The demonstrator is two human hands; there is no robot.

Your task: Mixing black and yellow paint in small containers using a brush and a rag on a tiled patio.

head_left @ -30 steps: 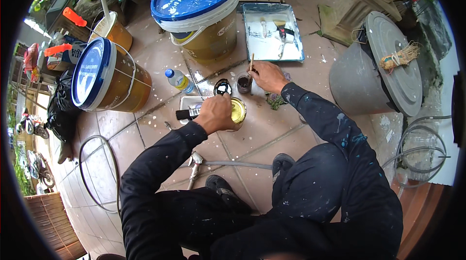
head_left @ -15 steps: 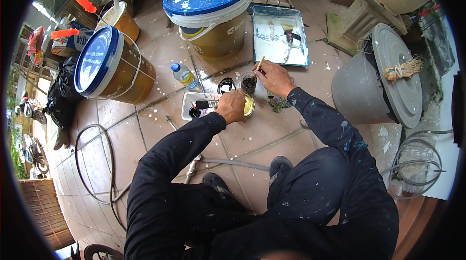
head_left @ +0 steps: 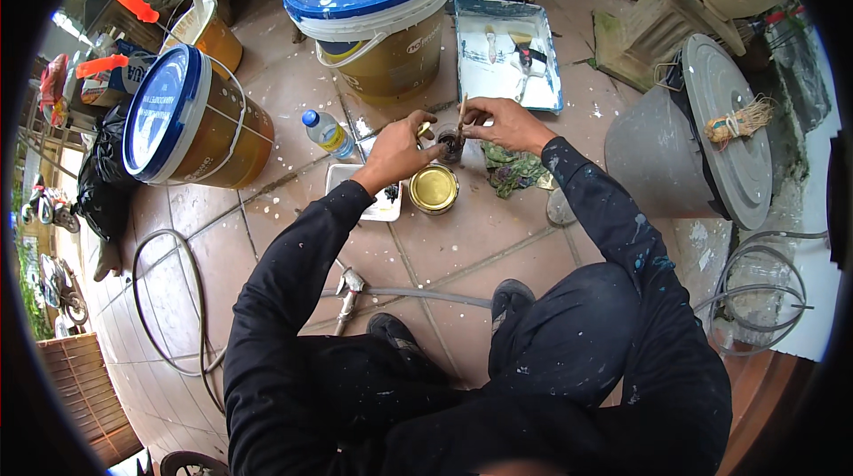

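My right hand (head_left: 505, 123) pinches a thin wooden stick (head_left: 462, 114), its lower end at a small clear cup (head_left: 450, 149) of dark liquid. My left hand (head_left: 397, 153) is curled at the cup's left, thumb near or touching its side. A short yellowish piece shows at its fingers; I cannot make out what it is. Just below the cup stands a round gold tin (head_left: 434, 189). Partly behind my left wrist lies a white tray (head_left: 384, 210) with dark smears. Crumpled greenish leaves or cloth (head_left: 515, 170) lie right of the cup.
A water bottle (head_left: 327, 133) stands left of the cup. Behind are a large blue-lidded bucket (head_left: 378, 59) and a paint tray (head_left: 554, 76) with brushes. Another bucket (head_left: 200, 125) stands left, a grey bin (head_left: 657, 156) right. A hose (head_left: 418, 294) crosses the tiled floor before my feet.
My left hand has moved from beside the tray and tin up to the cup. My right hand has brought the stick from above the cup down to it.
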